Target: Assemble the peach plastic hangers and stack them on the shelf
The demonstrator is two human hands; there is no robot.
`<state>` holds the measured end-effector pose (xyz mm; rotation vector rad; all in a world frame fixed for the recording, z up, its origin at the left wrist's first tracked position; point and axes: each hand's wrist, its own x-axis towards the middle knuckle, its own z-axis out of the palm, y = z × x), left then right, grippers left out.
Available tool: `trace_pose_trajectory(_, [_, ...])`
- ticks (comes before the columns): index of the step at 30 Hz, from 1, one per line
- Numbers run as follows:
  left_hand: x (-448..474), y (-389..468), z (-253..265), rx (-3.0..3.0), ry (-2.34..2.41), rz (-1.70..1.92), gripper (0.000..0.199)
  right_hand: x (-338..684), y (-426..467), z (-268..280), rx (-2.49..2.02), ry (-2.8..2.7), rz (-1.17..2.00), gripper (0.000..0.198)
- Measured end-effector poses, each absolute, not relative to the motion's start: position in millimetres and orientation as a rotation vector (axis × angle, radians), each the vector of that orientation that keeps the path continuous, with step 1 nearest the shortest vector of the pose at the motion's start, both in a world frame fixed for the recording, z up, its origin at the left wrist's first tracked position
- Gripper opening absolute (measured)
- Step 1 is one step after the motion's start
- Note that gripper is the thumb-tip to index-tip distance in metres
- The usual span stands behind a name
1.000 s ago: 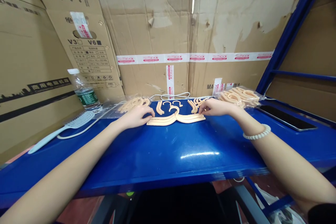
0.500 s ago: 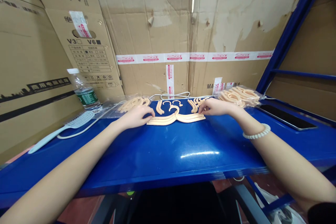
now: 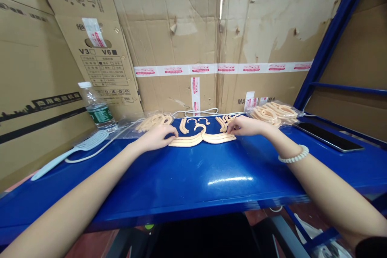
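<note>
While left hand (image 3: 159,137), right hand (image 3: 246,125) touch hanger (image 3: 219,138) | tabletop (image 3: 181,177) stretches to front edge (image 3: 193,210)

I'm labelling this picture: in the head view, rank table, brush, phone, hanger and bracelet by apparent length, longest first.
1. Table
2. Brush
3. Phone and hanger: too alike to rank
4. Bracelet

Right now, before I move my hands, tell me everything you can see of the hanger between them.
The hanger is pale tan, with a smooth-looking surface; wood or plastic, I cannot tell. Two gently curved arms meet at the middle, with lines running along them, and a rounded hook rises there, pointing away from you. It appears to lie flat on the blue table. Your left hand touches its left end and your right hand its right; how firmly is unclear.
</note>
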<state>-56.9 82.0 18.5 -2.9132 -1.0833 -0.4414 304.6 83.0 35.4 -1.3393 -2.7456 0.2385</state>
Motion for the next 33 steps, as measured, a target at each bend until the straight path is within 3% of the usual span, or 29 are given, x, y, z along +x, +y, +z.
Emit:
trace_pose_trajectory(9, [-54.2, 93.4, 30.0, -2.776, -1.204, -0.522, 0.02, 276.6, 104.7, 41.9, -1.382, -2.457, 0.389, 0.027])
trace_pose_trajectory(16, [-38.0, 125.8, 26.5, -2.865, -1.033, -0.327, 0.022, 206.4, 152.1, 55.5, -1.656, -2.484, 0.322, 0.021])
trace_pose_trajectory(33, [-46.7, 138.0, -2.5, -2.874, -0.983, -0.44, 0.026, 151.4, 194.3, 28.5, -1.917, -2.278, 0.491, 0.014])
